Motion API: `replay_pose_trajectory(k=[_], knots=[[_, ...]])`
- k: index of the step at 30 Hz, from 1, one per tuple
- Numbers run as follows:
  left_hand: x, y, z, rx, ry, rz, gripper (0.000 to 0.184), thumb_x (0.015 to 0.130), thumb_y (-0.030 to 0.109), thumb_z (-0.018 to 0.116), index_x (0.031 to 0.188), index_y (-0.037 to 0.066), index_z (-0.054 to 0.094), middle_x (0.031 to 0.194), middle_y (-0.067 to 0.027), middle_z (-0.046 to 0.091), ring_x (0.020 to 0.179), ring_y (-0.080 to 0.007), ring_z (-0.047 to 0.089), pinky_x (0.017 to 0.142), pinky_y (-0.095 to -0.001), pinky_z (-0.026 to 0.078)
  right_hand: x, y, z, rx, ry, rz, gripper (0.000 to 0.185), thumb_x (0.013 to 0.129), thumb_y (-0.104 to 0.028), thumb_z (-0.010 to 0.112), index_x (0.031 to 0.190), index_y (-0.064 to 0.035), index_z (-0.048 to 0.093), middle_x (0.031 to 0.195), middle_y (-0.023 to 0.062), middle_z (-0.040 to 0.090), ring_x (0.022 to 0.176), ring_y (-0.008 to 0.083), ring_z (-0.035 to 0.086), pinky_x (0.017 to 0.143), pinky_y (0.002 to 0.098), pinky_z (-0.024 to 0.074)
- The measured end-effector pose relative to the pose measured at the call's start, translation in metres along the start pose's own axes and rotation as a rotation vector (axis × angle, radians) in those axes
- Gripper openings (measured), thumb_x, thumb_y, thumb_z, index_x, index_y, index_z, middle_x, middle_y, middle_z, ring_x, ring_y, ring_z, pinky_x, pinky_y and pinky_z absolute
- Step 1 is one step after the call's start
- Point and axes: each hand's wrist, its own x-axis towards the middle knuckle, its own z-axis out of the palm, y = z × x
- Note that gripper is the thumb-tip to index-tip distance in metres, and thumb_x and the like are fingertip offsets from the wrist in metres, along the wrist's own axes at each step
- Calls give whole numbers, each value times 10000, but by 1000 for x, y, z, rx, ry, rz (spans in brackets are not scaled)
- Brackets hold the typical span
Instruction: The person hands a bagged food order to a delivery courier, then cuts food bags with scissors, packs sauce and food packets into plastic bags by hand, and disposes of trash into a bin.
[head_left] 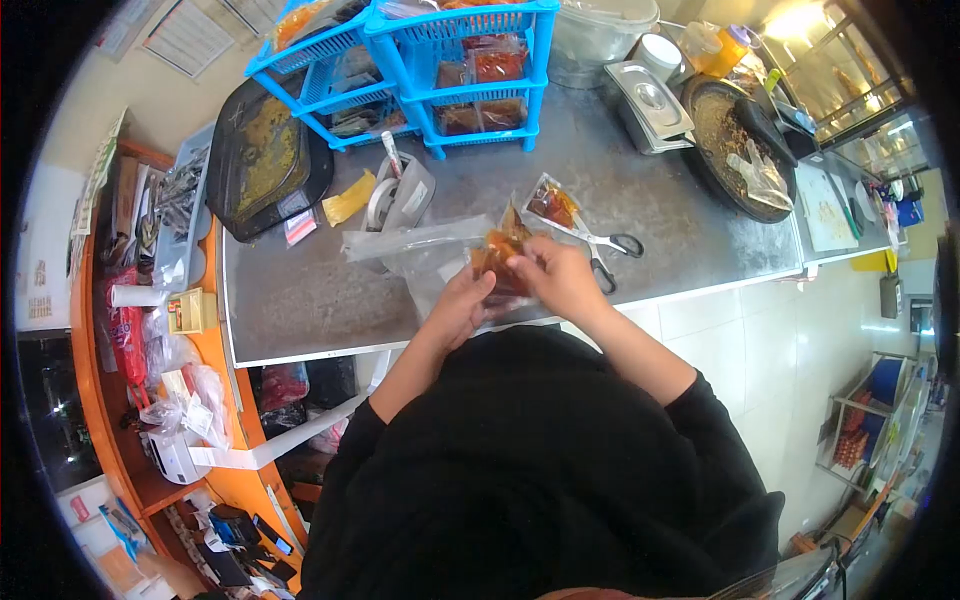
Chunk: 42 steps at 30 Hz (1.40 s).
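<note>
Near the front edge of the dark metal table (300, 320), both of my hands are on a small clear packet of reddish-brown sauce (497, 262). My left hand (462, 305) is closed on the packet's left side, beside a larger clear plastic bag (425, 265). The fingers of my right hand (555, 278) pinch its right side. Just beyond my right hand lies another sauce packet (553, 203), and scissors (605, 245) with dark handles rest beside it, blades against the packet.
A blue tiered rack (460, 95) with packets stands at the back, a black tray (262, 160) left of it. A grey tape dispenser (408, 195) and yellow packet (349, 198) sit left of centre. At the right are a metal container (648, 105) and round pan (725, 130).
</note>
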Motion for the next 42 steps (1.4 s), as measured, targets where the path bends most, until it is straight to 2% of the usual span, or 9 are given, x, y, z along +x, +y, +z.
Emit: replay_pose_trajectory(k=[8, 12, 17, 23, 27, 30, 33, 37, 42], knots=[[-9, -10, -11, -135, 148, 31, 414, 923, 303, 567, 1224, 36, 469, 1087, -121, 601, 971, -261, 625, 834, -464, 543, 20, 16, 0, 398, -318, -95, 149, 904, -150, 586, 879, -10, 629, 775, 53, 652, 758, 114, 597, 722, 278, 462], [-16, -3, -8, -230, 196, 100, 391, 915, 243, 570, 1219, 12, 483, 1084, -149, 604, 994, -290, 622, 829, -488, 541, 62, 50, 6, 646, 34, 151, 206, 904, -114, 591, 1061, 18, 599, 957, 42, 651, 852, 93, 572, 777, 262, 467], [-29, 5, -13, -363, 70, 135, 443, 901, 231, 573, 1263, 11, 446, 1196, -180, 560, 1098, -347, 577, 860, -519, 521, 57, 65, 41, -235, 196, -196, 877, 710, -355, 768, 1376, -12, 313, 1088, 209, 625, 1056, 345, 596, 906, 424, 452], [-25, 5, -20, -162, 261, 128, 431, 929, 250, 548, 1280, 25, 440, 1207, -164, 560, 1088, -321, 586, 877, -487, 521, 67, 65, 31, -173, 141, 167, 420, 858, -242, 609, 1212, -24, 543, 1082, 186, 637, 1012, 314, 619, 876, 391, 470], [-19, 0, -24, -252, 215, 91, 430, 945, 317, 520, 1277, 53, 452, 1211, -133, 564, 1094, -296, 583, 888, -493, 507, 46, 25, 10, 262, 220, -280, 331, 874, 23, 429, 1131, -55, 621, 1122, 163, 636, 1066, 330, 584, 913, 414, 437], [-20, 10, -13, -466, 8, 86, 432, 946, 352, 507, 1272, 71, 463, 1208, -120, 566, 1088, -283, 581, 892, -500, 495, 25, -4, -3, -346, 22, -891, 413, 804, 89, 424, 1094, -93, 656, 1140, 141, 638, 1165, 308, 531, 1005, 477, 360], [-22, 14, -6, -418, 25, 94, 421, 948, 341, 500, 1275, 77, 466, 1200, -114, 568, 1076, -282, 582, 889, -502, 489, 14, 7, 11, -181, -288, -835, 451, 738, 91, 472, 1044, -167, 681, 1193, 79, 622, 1251, 310, 460, 1035, 459, 337], [-21, -4, -30, -235, 226, 101, 410, 944, 313, 509, 1274, 74, 465, 1188, -107, 572, 1071, -283, 581, 882, -478, 497, 38, 43, 24, 317, -1, -461, 315, 737, 44, 514, 914, -149, 688, 1125, 29, 650, 1162, 306, 523, 988, 436, 387], [-25, 0, -35, -237, 275, 145, 403, 940, 310, 522, 1259, 70, 472, 1183, -95, 573, 1071, -274, 579, 881, -464, 500, 58, 73, 43, -452, 98, -489, 183, 715, -137, 645, 879, -195, 701, 1027, 4, 638, 985, 245, 529, 816, 422, 400]])
